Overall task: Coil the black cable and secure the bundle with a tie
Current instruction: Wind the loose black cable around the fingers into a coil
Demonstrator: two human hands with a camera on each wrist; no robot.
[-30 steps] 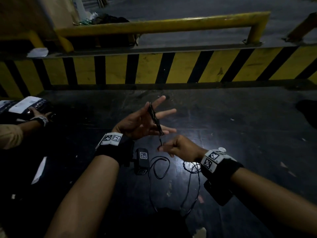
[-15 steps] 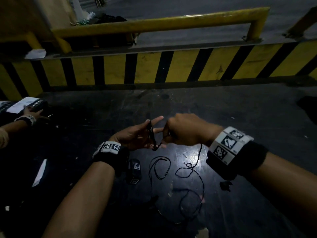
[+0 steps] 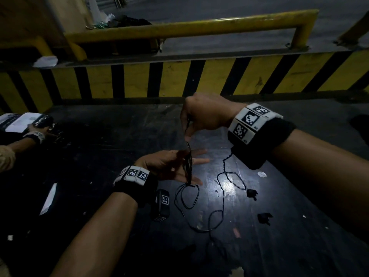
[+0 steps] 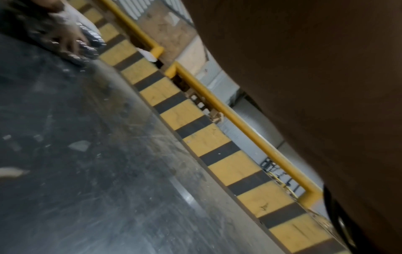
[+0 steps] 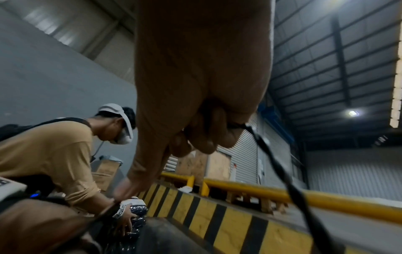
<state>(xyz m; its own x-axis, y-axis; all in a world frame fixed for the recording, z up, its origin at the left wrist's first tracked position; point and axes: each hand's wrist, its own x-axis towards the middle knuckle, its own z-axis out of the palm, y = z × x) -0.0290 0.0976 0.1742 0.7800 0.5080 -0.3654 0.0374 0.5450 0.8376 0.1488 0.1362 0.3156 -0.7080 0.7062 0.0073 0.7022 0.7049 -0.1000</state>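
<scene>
The thin black cable is wound in several turns across my left hand, which is held palm up over the dark table with its fingers straight. My right hand hangs just above it, fingers curled, pinching a strand of the cable that runs down to the coil. The rest of the cable lies in loose loops on the table below. In the right wrist view the curled fingers grip the cable, which trails off to the lower right. In the left wrist view only the hand's dark side shows.
Two small black pieces lie on the table to the right of the loops. A yellow-and-black striped barrier and a yellow rail close the far side. Another person's hand rests on a wrapped package at far left.
My right hand has swung from below the left hand to above it, carrying the strand up. My left hand has dropped lower and lies flatter. More slack has left the table.
</scene>
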